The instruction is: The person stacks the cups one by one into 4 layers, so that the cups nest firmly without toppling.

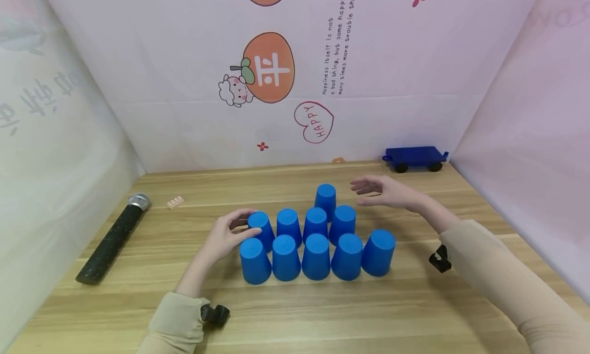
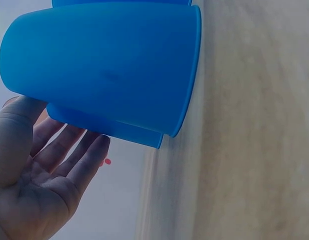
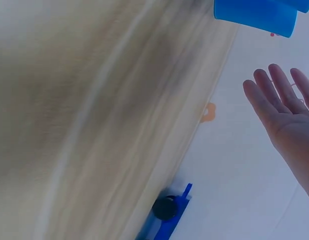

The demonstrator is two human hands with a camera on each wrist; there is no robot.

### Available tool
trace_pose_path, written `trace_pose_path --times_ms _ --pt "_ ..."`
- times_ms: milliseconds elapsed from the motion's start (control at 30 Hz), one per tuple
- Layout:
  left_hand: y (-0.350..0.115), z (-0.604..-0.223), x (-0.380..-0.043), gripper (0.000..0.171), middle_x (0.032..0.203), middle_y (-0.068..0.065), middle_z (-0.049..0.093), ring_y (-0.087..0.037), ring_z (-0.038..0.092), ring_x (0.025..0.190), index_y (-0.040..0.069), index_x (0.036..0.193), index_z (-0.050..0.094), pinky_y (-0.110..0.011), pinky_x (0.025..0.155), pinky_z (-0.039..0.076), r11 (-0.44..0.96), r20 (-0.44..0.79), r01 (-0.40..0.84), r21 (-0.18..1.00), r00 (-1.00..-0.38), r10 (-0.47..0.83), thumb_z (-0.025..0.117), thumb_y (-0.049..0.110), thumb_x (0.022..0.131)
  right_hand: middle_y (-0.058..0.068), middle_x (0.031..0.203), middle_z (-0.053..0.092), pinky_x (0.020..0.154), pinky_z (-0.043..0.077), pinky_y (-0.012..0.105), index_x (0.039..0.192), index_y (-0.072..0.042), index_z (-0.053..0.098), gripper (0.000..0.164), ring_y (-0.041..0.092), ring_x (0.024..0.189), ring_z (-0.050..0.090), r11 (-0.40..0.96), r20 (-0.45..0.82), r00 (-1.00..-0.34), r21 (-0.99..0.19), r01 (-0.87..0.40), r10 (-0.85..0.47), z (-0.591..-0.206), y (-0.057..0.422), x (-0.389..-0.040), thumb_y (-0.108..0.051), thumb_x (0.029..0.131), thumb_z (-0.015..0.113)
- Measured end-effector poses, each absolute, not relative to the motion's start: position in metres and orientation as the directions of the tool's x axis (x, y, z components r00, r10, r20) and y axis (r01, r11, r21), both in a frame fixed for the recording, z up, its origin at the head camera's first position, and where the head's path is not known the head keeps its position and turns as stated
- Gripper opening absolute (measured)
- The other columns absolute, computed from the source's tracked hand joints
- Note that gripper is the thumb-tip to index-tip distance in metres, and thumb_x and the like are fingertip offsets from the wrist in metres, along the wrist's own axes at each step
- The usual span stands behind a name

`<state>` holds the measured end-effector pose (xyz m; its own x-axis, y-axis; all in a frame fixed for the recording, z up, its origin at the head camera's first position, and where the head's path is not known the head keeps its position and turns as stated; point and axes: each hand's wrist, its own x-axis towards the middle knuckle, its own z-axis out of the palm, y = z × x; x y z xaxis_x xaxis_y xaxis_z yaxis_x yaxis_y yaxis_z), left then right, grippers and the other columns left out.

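Observation:
Blue cups stand upside down on the wooden table: a front row (image 1: 316, 259) of several, a second row (image 1: 315, 226) of several close behind it, and one lone cup (image 1: 326, 198) at the back. My left hand (image 1: 224, 236) grips the leftmost cup (image 1: 260, 225) of the second row, thumb on the near side and fingers on the far side. In the left wrist view the front row's end cup (image 2: 109, 65) partly hides that held cup (image 2: 114, 130) and the thumb tip. Held in the air right of the lone back cup, my right hand (image 1: 389, 192) has its fingers extended and holds nothing.
A black microphone (image 1: 115, 241) lies on the left of the table, with a small pink block (image 1: 175, 202) near its head. At the back right stands a dark blue toy wagon (image 1: 415, 158). White printed sheets (image 1: 184, 87) enclose the back and both sides.

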<state>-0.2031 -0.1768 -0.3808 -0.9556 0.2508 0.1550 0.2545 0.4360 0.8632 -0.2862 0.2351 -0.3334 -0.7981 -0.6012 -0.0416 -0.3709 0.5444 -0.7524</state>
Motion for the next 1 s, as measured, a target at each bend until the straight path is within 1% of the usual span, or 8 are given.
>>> trace_pose_path --times_ms 200,367,500,600,800,1000 --pt "-0.176 -0.380 -0.204 0.051 0.127 -0.011 0.060 -0.032 0.058 0.117 0.012 0.128 0.054 -0.047 0.096 0.049 0.440 0.145 0.250 0.862 -0.955 0.257 0.070 0.033 0.084 0.021 0.140 0.047 0.104 0.039 0.055 0.138 -0.006 0.042 0.056 0.039 0.129 0.045 0.502 -0.031 -0.776 -0.778 -0.376 -0.630 -0.343 0.246 -0.272 -0.023 0.090 0.064" --pt "-0.176 -0.377 -0.204 0.050 0.127 -0.012 0.060 -0.033 0.058 0.116 0.012 0.128 0.054 -0.048 0.095 0.049 0.455 0.137 0.249 0.855 -0.955 0.265 0.070 0.032 0.084 0.023 0.141 0.044 0.103 0.039 0.055 0.140 -0.006 0.039 0.057 0.041 0.129 0.043 0.450 -0.027 -0.744 -0.811 -0.374 -0.667 -0.347 0.245 -0.267 -0.019 0.090 0.063" --pt "-0.179 -0.375 -0.205 0.051 0.125 -0.012 0.061 -0.032 0.059 0.115 0.013 0.127 0.055 -0.048 0.094 0.050 0.478 0.122 0.245 0.844 -0.954 0.274 0.070 0.035 0.083 0.022 0.142 0.044 0.104 0.039 0.055 0.140 -0.006 0.038 0.057 0.041 0.130 0.042 0.432 -0.045 -0.723 -0.827 -0.360 -0.690 -0.348 0.240 -0.264 -0.020 0.091 0.062" --pt "-0.183 -0.375 -0.208 0.050 0.123 -0.011 0.062 -0.030 0.060 0.113 0.013 0.125 0.057 -0.045 0.092 0.052 0.492 0.133 0.263 0.830 -0.950 0.284 0.071 0.035 0.083 0.022 0.142 0.044 0.105 0.038 0.056 0.141 -0.005 0.038 0.058 0.042 0.131 0.041 0.424 -0.051 -0.714 -0.833 -0.355 -0.699 -0.348 0.235 -0.262 -0.020 0.091 0.063" --pt "-0.193 -0.369 -0.214 0.049 0.120 -0.011 0.064 -0.029 0.062 0.110 0.011 0.123 0.059 -0.044 0.090 0.053 0.528 0.156 0.279 0.802 -0.951 0.266 0.072 0.035 0.082 0.020 0.142 0.045 0.104 0.039 0.053 0.140 -0.005 0.039 0.057 0.041 0.130 0.042 0.419 -0.062 -0.711 -0.842 -0.339 -0.700 -0.350 0.230 -0.260 -0.019 0.091 0.063" --pt "-0.194 -0.360 -0.225 0.051 0.122 -0.011 0.063 -0.030 0.061 0.112 0.012 0.124 0.057 -0.046 0.091 0.052 0.550 0.154 0.282 0.786 -0.951 0.267 0.071 0.039 0.082 0.018 0.140 0.048 0.104 0.041 0.052 0.139 -0.007 0.041 0.054 0.039 0.128 0.046 0.407 -0.067 -0.702 -0.852 -0.329 -0.709 -0.355 0.226 -0.259 -0.020 0.091 0.062"
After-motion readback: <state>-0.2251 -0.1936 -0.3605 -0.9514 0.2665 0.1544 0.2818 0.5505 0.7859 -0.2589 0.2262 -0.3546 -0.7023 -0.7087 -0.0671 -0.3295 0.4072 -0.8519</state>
